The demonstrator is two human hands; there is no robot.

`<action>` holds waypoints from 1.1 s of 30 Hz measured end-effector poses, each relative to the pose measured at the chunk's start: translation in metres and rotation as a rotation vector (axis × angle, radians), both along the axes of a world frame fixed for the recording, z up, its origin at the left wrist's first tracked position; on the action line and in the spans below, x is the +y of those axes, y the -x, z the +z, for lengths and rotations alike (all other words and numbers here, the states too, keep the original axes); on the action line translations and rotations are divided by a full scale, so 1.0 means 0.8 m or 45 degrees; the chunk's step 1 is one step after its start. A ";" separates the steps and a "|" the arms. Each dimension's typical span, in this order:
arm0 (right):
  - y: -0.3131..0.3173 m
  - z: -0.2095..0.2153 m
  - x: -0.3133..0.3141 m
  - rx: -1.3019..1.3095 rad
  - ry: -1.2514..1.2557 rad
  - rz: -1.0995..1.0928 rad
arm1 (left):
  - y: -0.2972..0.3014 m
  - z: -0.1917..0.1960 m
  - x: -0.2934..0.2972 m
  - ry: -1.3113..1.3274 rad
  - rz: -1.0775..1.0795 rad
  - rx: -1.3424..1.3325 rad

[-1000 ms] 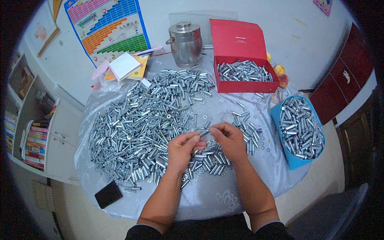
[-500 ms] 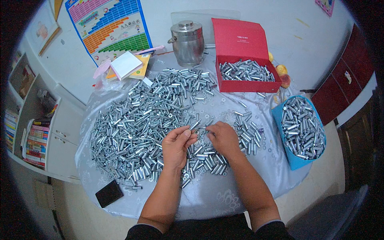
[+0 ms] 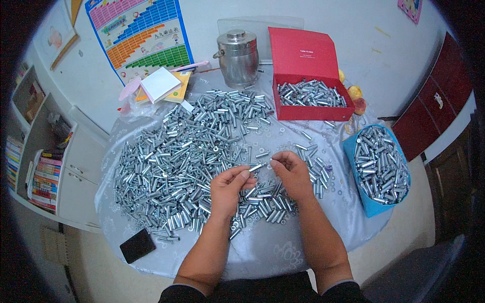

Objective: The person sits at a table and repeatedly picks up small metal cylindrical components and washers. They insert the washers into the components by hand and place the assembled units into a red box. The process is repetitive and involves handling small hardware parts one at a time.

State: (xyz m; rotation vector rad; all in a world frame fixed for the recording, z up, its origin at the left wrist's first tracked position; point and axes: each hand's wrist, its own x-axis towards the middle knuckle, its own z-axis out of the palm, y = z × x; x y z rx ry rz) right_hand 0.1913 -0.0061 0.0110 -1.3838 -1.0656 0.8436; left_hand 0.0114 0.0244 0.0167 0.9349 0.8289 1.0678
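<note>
Wall poster (image 3: 144,38) partly beyond the upper edge, anything in the right hand (image 3: 293,174) too small for certainty.

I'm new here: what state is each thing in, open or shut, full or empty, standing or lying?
Left hand: closed on a slim metal cylinder.
Right hand: thumb and fingertips close together; whether holding anything, unclear.
Red box: lid open, filled with metal pieces.
Blue bin: open-topped, full.
Metal canister: upright, lid on.
Loose metal parts: lying in a wide pile.
White notepad: lying on a yellow book.
</note>
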 end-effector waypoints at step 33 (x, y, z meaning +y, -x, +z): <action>-0.008 0.014 -0.016 0.168 -0.017 0.293 | 0.000 0.002 -0.004 0.024 -0.086 0.029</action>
